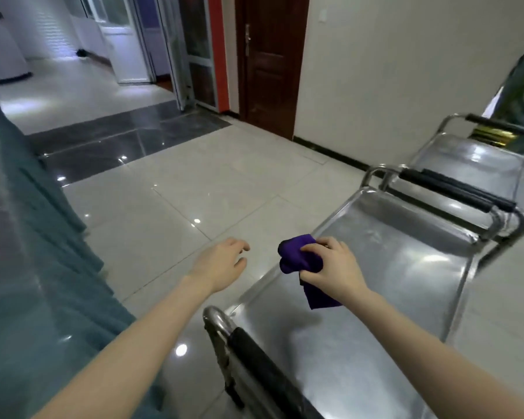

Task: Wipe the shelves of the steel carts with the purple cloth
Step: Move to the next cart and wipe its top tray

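Carts number two: the near steel cart (375,297) and far steel cart (472,164), each a shiny flat tray with black-padded tube handles. One bunched purple cloth (300,261), soft and folded, sits gripped in the right hand (333,267) at the near tray's left rim. Left hand (221,264) hovers over glossy floor tiles (194,182), fingers loosely spread.

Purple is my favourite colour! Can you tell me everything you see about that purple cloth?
The purple cloth is deep violet and looks like soft fabric. It is bunched into a rounded wad, with one flat corner hanging down below. The right hand grips it, fingers curled over the top. It is at the left rim of the near steel cart's top shelf; whether it touches the metal is unclear.
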A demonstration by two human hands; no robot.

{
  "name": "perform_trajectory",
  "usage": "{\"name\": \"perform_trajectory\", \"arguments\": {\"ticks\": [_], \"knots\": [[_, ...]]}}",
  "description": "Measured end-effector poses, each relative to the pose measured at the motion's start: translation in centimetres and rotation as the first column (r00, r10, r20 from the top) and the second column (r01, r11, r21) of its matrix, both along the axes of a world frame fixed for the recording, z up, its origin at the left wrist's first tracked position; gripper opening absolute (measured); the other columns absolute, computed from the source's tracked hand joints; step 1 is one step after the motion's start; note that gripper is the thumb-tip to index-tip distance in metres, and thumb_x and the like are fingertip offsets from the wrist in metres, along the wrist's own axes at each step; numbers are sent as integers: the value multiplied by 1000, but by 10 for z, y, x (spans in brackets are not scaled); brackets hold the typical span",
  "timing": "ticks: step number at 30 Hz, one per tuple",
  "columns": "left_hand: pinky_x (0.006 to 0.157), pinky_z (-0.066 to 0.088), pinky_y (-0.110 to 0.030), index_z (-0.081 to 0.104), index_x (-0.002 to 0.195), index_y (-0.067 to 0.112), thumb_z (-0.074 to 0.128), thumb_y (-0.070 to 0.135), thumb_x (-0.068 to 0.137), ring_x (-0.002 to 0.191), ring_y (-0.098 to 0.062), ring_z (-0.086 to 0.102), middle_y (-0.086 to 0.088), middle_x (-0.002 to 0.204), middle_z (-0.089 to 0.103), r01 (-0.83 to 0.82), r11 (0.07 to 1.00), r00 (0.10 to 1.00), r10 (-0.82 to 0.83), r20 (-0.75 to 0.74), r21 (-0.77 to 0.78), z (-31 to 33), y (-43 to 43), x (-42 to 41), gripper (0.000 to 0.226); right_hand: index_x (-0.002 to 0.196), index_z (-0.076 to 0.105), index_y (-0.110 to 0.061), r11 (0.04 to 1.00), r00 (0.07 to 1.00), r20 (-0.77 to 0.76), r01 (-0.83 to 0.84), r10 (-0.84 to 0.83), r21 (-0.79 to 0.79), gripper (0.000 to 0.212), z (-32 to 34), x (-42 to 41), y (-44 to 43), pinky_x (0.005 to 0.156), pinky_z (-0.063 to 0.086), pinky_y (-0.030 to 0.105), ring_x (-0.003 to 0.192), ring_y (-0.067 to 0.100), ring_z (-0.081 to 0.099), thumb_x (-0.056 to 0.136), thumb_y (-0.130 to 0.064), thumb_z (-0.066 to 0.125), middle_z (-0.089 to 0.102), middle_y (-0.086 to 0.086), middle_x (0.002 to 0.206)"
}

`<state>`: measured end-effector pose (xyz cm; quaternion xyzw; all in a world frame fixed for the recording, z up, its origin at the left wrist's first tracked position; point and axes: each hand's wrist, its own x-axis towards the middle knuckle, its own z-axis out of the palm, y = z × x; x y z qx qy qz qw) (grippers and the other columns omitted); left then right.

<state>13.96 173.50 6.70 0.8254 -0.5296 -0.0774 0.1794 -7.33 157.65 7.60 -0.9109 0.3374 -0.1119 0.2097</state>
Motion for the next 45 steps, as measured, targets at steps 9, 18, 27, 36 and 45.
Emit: {"name": "perform_trajectory", "arguments": {"ticks": [9, 18, 27, 36, 45], "knots": [[88, 48, -35, 55, 123, 25, 46, 29, 94, 103, -17, 57, 5, 118, 56, 214, 970, 975, -219, 30, 115, 5, -133, 12, 31, 125, 61, -36, 978, 980, -6, 198, -198, 63, 54, -17, -9, -81, 100, 38, 32, 116, 19, 44, 72, -46, 69, 51, -6, 130], [90, 46, -33, 54, 127, 23, 45, 28, 94, 111, -17, 56, 2, 125, 56, 536, 824, 836, -548, 22, 182, -9, -269, -22, 34, 124, 60, -38, 869, 873, -16, 487, -488, 88, 58, -42, -43, -122, 97, 41, 34, 116, 22, 45, 68, -51, 66, 50, -6, 128], [95, 45, -39, 54, 127, 19, 45, 25, 94, 112, -23, 56, -3, 125, 56, 820, 534, 557, -827, -75, 204, -64, -353, -16, 35, 121, 64, -31, 646, 650, -91, 760, -755, 69, 54, -73, -27, -129, 97, 36, 31, 115, 25, 47, 69, -41, 75, 53, 0, 128], [89, 49, -39, 51, 128, 21, 43, 28, 94, 112, -24, 56, -3, 128, 55, 917, 294, 314, -949, -34, 271, -76, -374, 17, 36, 117, 66, -33, 363, 373, -106, 926, -922, 101, 51, -71, 30, -71, 100, 36, 33, 111, 26, 50, 68, -41, 74, 55, 0, 124], [80, 48, -35, 53, 126, 22, 42, 28, 94, 108, -26, 57, -2, 123, 56, 927, 218, 190, -974, 121, 305, -61, -374, 27, 34, 120, 65, -35, 189, 196, -66, 977, -978, 94, 50, -74, 31, -36, 99, 36, 34, 117, 25, 44, 72, -43, 73, 53, -2, 127]]}}
